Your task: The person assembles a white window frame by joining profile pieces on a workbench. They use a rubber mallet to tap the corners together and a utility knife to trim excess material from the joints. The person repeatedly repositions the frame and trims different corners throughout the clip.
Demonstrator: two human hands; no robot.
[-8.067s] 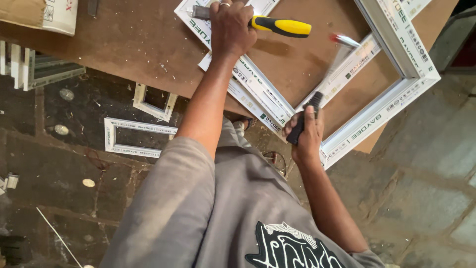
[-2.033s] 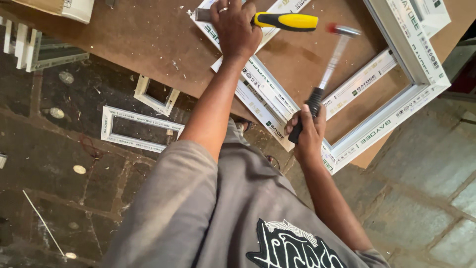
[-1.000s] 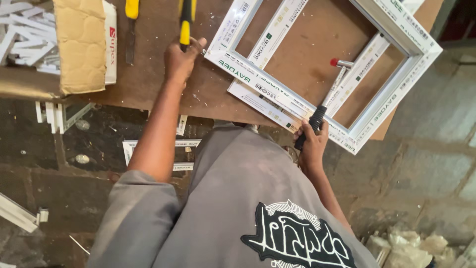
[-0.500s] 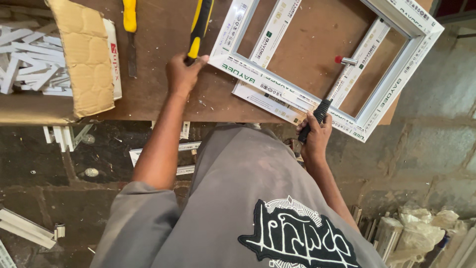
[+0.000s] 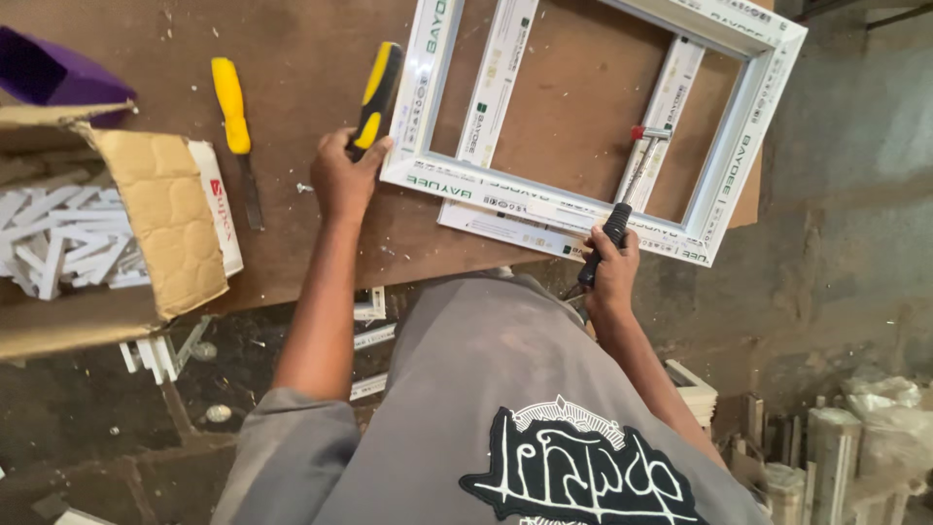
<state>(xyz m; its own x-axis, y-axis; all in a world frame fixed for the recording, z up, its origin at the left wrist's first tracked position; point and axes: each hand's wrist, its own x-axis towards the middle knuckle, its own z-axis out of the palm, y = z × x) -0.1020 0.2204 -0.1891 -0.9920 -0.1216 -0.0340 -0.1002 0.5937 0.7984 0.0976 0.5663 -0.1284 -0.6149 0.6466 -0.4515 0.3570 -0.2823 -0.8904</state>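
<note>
My left hand (image 5: pixel 335 180) is closed around the lower end of a yellow-and-black handled tool (image 5: pixel 377 92) that lies on the brown board, right beside the left corner of a white plastic window frame (image 5: pixel 544 197). My right hand (image 5: pixel 612 270) grips the black handle of a small hammer (image 5: pixel 637 170). The hammer's red-marked head rests over a loose white strip (image 5: pixel 671 97) inside the frame. A second loose white strip (image 5: pixel 491 92) lies inside the frame on the left.
A yellow-handled chisel (image 5: pixel 233 107) lies left of my left hand. A cardboard box (image 5: pixel 160 209) of white plastic offcuts sits at the table's left edge, with a purple object (image 5: pixel 49 73) behind it. White profile scraps litter the floor; bundled pieces stand at the lower right (image 5: pixel 826 457).
The view has swung, so the frame now lies up and to the right. My left hand left the frame and took the yellow-and-black tool at its left. The hammer stayed in my right hand.
</note>
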